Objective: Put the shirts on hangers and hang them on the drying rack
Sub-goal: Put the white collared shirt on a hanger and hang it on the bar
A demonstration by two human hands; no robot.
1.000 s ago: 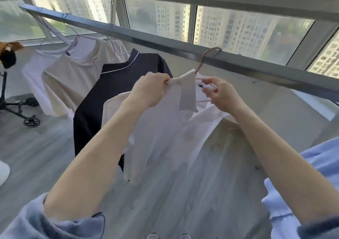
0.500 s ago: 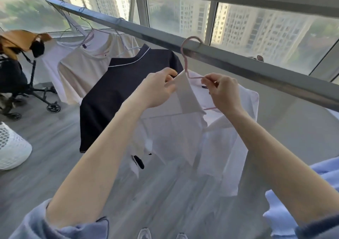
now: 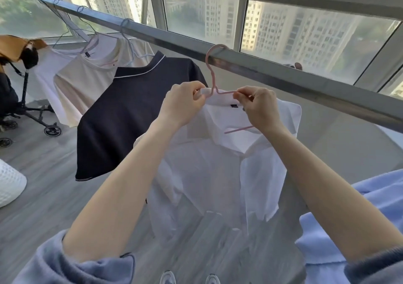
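Observation:
A white collared shirt (image 3: 220, 170) hangs on a pink hanger (image 3: 212, 72) whose hook sits over the metal rail of the drying rack (image 3: 283, 74). My left hand (image 3: 183, 107) grips the collar at the hanger's left shoulder. My right hand (image 3: 259, 109) pinches the collar and the hanger wire just right of the neck. Left of it on the same rail hang a dark navy shirt (image 3: 122, 126) with white collar trim and a beige T-shirt (image 3: 87, 87), with a white garment (image 3: 45, 74) behind.
A black stroller (image 3: 19, 100) with a brown item on top stands at far left. A white mesh basket (image 3: 8, 183) sits on the grey floor at left. Light blue cloth (image 3: 353, 222) lies at lower right. Windows run behind the rail.
The pink hanger's hook, lifted toward the rail a second ago, now sits on it. Both hands stay at the collar, and the white shirt has spread out below.

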